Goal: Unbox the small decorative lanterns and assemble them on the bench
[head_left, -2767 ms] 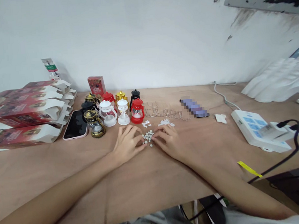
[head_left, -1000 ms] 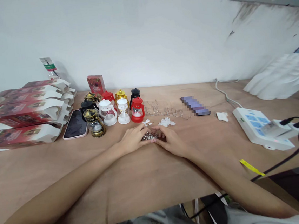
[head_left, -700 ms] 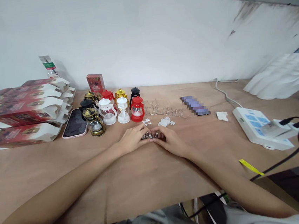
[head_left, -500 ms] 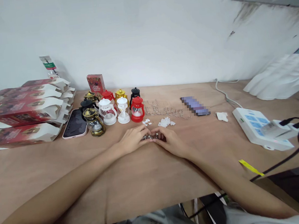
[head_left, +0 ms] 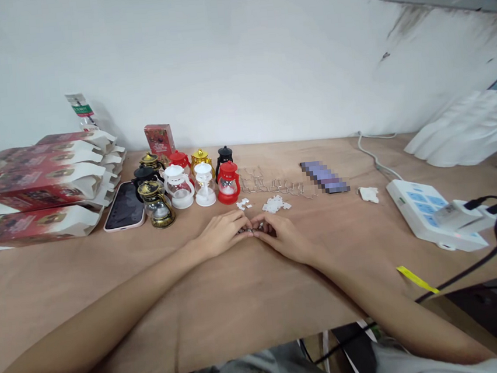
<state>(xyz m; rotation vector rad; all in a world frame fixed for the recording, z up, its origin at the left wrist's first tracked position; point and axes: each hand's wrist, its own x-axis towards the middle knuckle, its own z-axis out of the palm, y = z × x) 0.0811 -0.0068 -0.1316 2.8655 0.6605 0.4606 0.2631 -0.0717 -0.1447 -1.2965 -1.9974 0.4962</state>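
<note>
My left hand (head_left: 223, 233) and my right hand (head_left: 285, 237) meet on the brown tabletop, fingers curled inward and fingertips nearly touching. Between them is a short row of small shiny metal pieces (head_left: 247, 230), mostly covered by the fingers; their exact kind is too small to make out. Just beyond the hands lie a few white chips (head_left: 243, 203) and a pile of small white plastic pieces (head_left: 275, 204). Several miniature lanterns stand behind my left hand, among them a red lantern (head_left: 229, 183), a white lantern (head_left: 180, 187) and a black-and-gold lantern (head_left: 157, 204).
Bent metal wires (head_left: 279, 187) lie behind the white pile. A pixelated phone-like object (head_left: 324, 177) is farther right. Red folded boxes (head_left: 41, 186) are stacked at left beside a phone (head_left: 125, 207). A white power strip (head_left: 426, 210) with cables sits at right, near a yellow strip (head_left: 417, 279).
The fingers have drawn slightly closer around the shiny pieces, so fewer of them show. Both arms stay in nearly the same place.
</note>
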